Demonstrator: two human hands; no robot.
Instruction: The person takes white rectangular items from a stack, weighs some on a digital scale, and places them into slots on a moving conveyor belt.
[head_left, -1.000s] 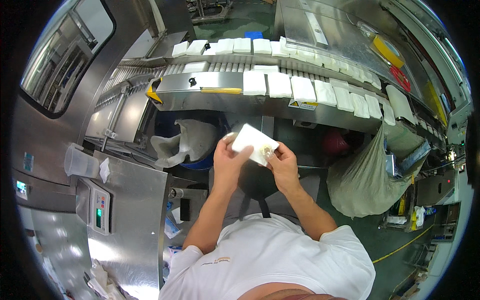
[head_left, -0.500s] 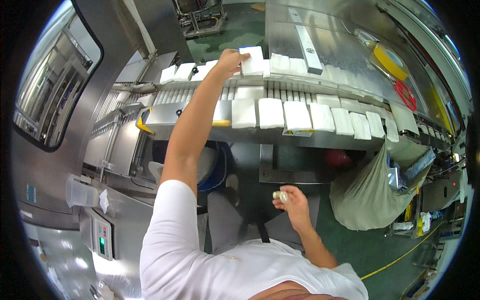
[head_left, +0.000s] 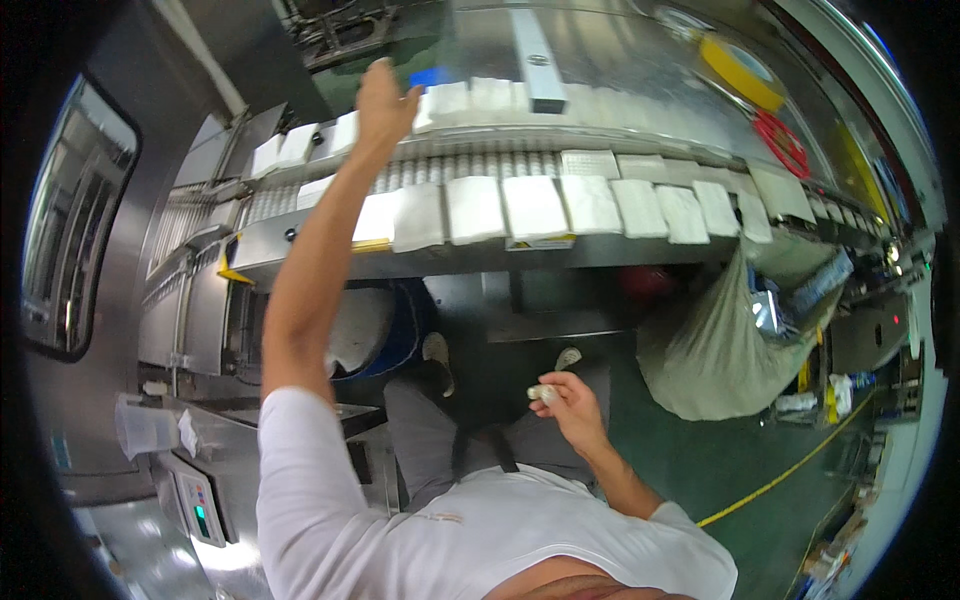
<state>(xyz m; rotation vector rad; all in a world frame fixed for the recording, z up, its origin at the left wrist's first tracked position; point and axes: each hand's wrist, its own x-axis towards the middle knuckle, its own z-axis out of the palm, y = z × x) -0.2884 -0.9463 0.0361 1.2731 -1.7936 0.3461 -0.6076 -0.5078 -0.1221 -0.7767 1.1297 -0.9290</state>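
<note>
My left hand (head_left: pixel 385 108) reaches over the far row of white folded pads (head_left: pixel 450 103) on the conveyor machine. Its fingers are stretched out with the thumb apart, and no pad shows in it. A small blue patch (head_left: pixel 428 77) lies just beyond the thumb. My right hand (head_left: pixel 572 408) is low in front of my lap, fingers closed on a small pale, shiny thing (head_left: pixel 543 394) whose kind I cannot make out. A nearer row of white pads (head_left: pixel 533 208) lies along the front ledge of the machine, partly behind my left forearm.
Between the rows runs a roller conveyor (head_left: pixel 490 166). Yellow tape (head_left: pixel 742 72) and red-handled scissors (head_left: pixel 780 143) lie on the metal top, near a metal bar (head_left: pixel 538 65). A cloth sack (head_left: pixel 700 350) hangs at right. A scale (head_left: pixel 197 500) and plastic jug (head_left: pixel 145 428) stand at left.
My left hand has let go of the white pad it held and opened, moving left along the far row. The view has shifted; my right hand still grips the small pale thing.
</note>
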